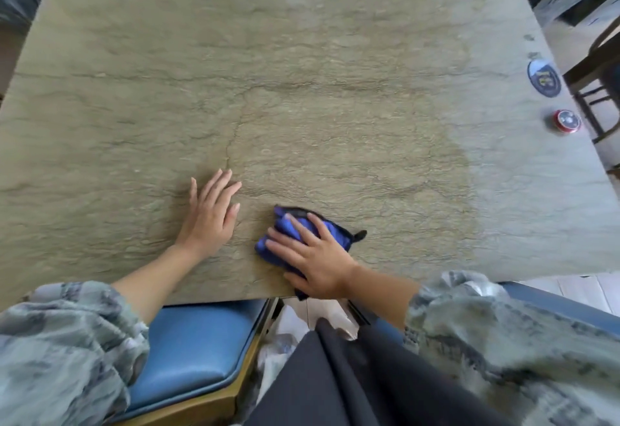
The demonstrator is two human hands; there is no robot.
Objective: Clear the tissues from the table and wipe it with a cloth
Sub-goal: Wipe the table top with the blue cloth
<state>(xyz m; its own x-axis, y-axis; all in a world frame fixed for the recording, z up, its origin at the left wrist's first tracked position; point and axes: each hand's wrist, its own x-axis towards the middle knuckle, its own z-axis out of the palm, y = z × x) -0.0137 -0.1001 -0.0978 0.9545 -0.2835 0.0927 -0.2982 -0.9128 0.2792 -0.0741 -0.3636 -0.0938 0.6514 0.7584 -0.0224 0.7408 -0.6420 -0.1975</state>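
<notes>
A crumpled blue cloth (330, 226) with a black edge lies on the stone-patterned table (302, 73) near its front edge. My right hand (313, 258) presses flat on top of the cloth, fingers spread over it. My left hand (211, 214) rests palm down on the bare tabletop just left of the cloth, fingers apart and holding nothing. No tissues show on the tabletop. A darker damp-looking area covers most of the table, with a paler strip along the right side.
A round dark blue disc (543, 77) and a small red call button (566, 120) sit near the table's right edge. Blue padded chairs (198, 345) stand at the front, below the table edge. White crumpled material (281, 341) lies on the floor between them. A dark chair frame (600, 66) stands at the right.
</notes>
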